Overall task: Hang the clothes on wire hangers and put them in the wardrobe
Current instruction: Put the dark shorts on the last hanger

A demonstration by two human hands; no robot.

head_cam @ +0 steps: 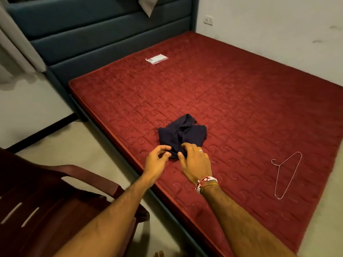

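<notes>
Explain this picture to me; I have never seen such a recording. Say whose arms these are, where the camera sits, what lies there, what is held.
No machine: these are a person's bare arms, filmed by one camera worn on the head, looking down. On the red quilted mattress lie a crumpled dark navy garment, a thin wire hanger to its right, untouched, and a small white packet farther off. The right hand curls its fingers on the garment's near edge; the left hand is at that edge too, grip unclear.
</notes>
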